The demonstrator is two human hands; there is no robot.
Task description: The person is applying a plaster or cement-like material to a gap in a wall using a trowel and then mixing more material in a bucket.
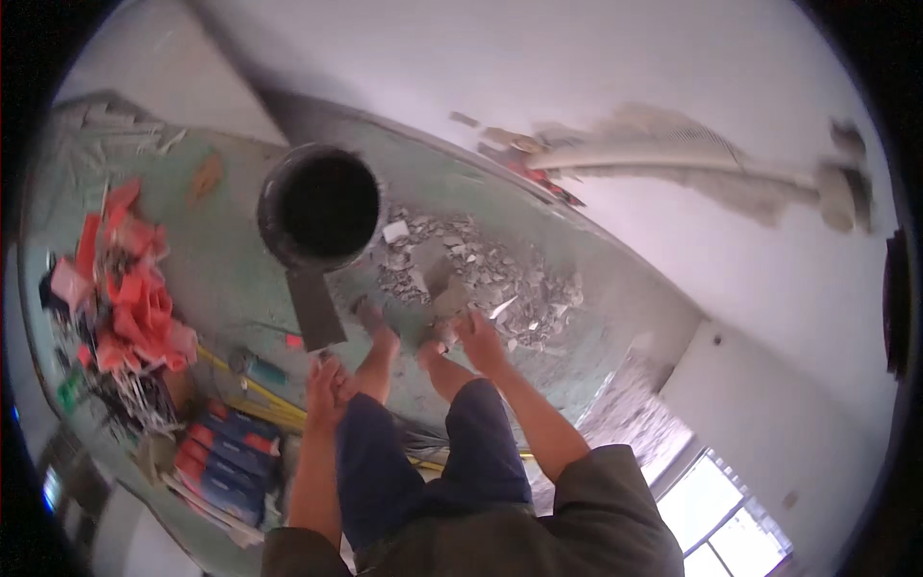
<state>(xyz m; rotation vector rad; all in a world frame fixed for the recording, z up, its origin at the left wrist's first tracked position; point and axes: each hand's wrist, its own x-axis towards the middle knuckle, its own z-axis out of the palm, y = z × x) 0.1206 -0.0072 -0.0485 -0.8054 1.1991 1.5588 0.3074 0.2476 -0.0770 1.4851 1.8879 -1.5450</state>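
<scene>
Flat grey metal trowel blade [315,306], rectangular and dull, lying on the green-grey concrete floor [221,260] just below the round black bucket [322,207], handle end toward the left hand [327,389]. Left hand low beside the left knee, fingers [322,370] curled near the blade's handle; too blurred to tell whether closed around it. Right hand [478,338] stretched forward at the near edge of the heap of grey broken plaster rubble [481,274], fingers spread and touching the chips, grip on any piece impossible to tell. Rubble jagged, dusty, mixed with pale flakes, piled between the bucket and the white wall [577,77]. Bucket upright, mouth open and dark, rim crusted. Wall smooth and white but gouged, a pale plastic pipe [654,156] set in a rough chase. Bare feet [385,337] on the floor just before the rubble. Open floor mostly left of the bucket; farther left crowded by crumpled red plastic wrappers [125,288], with blue flat packs [231,452] stacked near the left forearm and yellow cable [250,389] between them and the knee.
</scene>
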